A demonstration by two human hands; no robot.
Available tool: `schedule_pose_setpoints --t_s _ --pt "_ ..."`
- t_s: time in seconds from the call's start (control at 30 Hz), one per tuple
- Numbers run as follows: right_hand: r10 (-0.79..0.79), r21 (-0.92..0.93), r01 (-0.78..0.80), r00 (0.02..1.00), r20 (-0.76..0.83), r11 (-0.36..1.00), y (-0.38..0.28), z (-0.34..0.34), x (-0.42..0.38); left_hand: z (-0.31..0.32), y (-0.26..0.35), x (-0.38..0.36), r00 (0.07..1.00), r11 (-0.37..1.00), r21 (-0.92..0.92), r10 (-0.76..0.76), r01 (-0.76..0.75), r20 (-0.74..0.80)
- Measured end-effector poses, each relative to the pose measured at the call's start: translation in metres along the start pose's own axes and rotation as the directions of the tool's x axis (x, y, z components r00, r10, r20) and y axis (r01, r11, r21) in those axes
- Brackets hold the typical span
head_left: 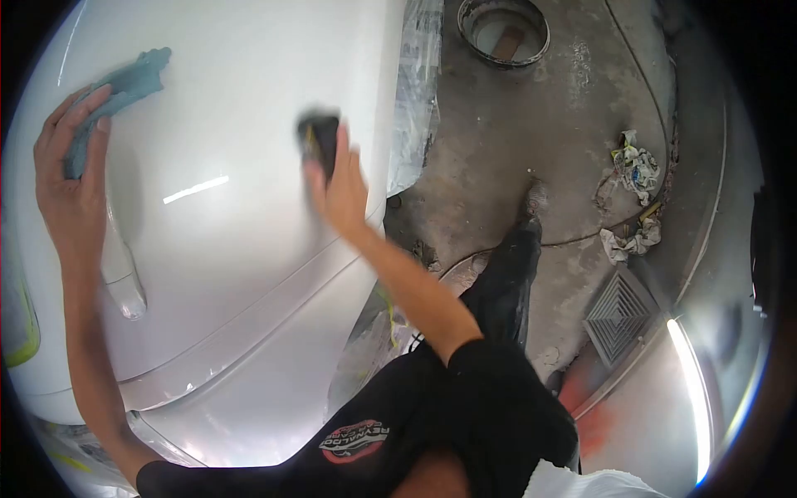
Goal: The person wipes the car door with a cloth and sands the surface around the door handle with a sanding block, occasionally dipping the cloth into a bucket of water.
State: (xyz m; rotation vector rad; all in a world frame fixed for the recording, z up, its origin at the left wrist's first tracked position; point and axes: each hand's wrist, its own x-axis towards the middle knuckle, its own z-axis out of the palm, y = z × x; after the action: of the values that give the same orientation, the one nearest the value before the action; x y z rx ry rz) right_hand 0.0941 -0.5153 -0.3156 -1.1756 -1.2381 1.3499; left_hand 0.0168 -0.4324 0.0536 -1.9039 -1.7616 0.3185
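A glossy white car door panel [257, 108] fills the left half of the view. My left hand [70, 178] is closed round a crumpled blue-green cloth [137, 79], resting against the panel above the white door handle [124, 286]. In my right hand [342, 195] is a black hand block [319, 137], blurred by motion, gripped between thumb and fingers. The block is at the panel, toward its right side; its underside is hidden. A bright light reflection lies on the paint between both hands.
Plastic sheeting [415, 91] hangs along the panel's right edge. On the concrete floor stand a round bucket [465, 37] and crumpled paper [638, 170]. A hose [573, 243] runs across the floor near my leg. A bright tube light [691, 390] is at lower right.
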Motion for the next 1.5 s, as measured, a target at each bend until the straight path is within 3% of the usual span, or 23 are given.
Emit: schedule_pose_setpoints --t_s 0.03,0.1,0.23,0.33,0.5,0.6,0.73,0.8,0.9,1.0,1.1,1.2,1.3,1.37,1.47,1.5 --pt "-0.076 0.100 0.075 0.997 0.008 0.992 -0.001 -0.003 -0.035 -0.002 -0.001 -0.001 1.000 1.000 0.021 0.002 -0.002 -0.002" --pt "-0.125 0.035 0.125 0.992 0.003 0.992 0.008 -0.004 -0.021 -0.005 0.001 -0.001 1.000 0.998 0.064 0.019 -0.019 0.004" --pt "0.034 -0.138 -0.038 0.999 -0.031 0.990 0.047 -0.010 0.116 -0.007 -0.016 -0.003 0.999 0.994 0.100 0.034 -0.036 0.024" --pt "0.132 -0.121 -0.141 0.988 -0.079 0.983 0.044 -0.008 0.126 -0.003 -0.019 0.001 0.998 0.996 0.065 0.057 -0.056 -0.004" --pt "0.055 0.090 -0.065 0.993 0.104 0.994 0.000 -0.013 -0.038 -0.002 -0.012 -0.002 1.000 0.994 0.108 0.012 -0.013 0.007" --pt "0.004 -0.064 -0.003 1.000 0.002 0.998 0.029 -0.006 0.035 -0.005 -0.022 0.001 0.995 0.974 0.207 0.083 -0.094 0.060" --pt "0.103 -0.181 -0.114 0.992 -0.066 0.977 0.051 -0.016 0.131 -0.007 -0.016 0.003 0.996 0.992 0.102 0.076 -0.079 0.039" --pt "0.104 -0.135 -0.114 0.991 -0.078 0.984 0.041 -0.004 0.103 -0.001 -0.020 -0.002 0.999 0.998 0.064 0.021 -0.023 0.031" --pt "0.043 0.016 -0.043 0.999 0.033 0.999 0.006 -0.007 -0.015 -0.001 -0.017 -0.002 0.999 0.988 0.155 0.018 -0.024 0.043" --pt "0.022 0.033 -0.025 0.994 0.108 0.999 0.010 -0.012 -0.025 -0.005 -0.020 0.000 0.993 0.990 0.110 0.084 -0.093 0.082" --pt "0.021 -0.118 -0.018 1.000 0.023 0.993 0.042 -0.014 0.079 -0.013 -0.058 0.002 0.922 0.901 0.231 0.320 -0.368 0.220" --pt "0.071 -0.161 -0.078 0.996 -0.049 0.984 0.054 -0.016 0.117 -0.002 -0.022 -0.002 0.999 0.998 0.050 0.026 -0.028 0.034" --pt "0.036 -0.071 -0.043 0.995 -0.094 0.997 0.025 -0.001 0.040 0.000 -0.024 0.001 0.998 0.995 0.084 0.056 -0.056 -0.005" --pt "0.065 0.020 -0.065 0.998 0.020 0.998 0.004 -0.008 -0.039 -0.001 -0.010 -0.002 1.000 0.996 0.089 0.002 -0.002 0.000" --pt "0.066 -0.017 -0.066 0.998 0.020 0.998 0.025 -0.007 -0.021 -0.003 -0.011 -0.002 0.996 0.994 0.095 0.047 -0.054 0.076" --pt "0.081 -0.098 -0.083 0.996 -0.028 0.992 0.034 -0.007 0.020 -0.006 -0.018 0.002 0.991 0.990 0.101 0.082 -0.093 0.105"
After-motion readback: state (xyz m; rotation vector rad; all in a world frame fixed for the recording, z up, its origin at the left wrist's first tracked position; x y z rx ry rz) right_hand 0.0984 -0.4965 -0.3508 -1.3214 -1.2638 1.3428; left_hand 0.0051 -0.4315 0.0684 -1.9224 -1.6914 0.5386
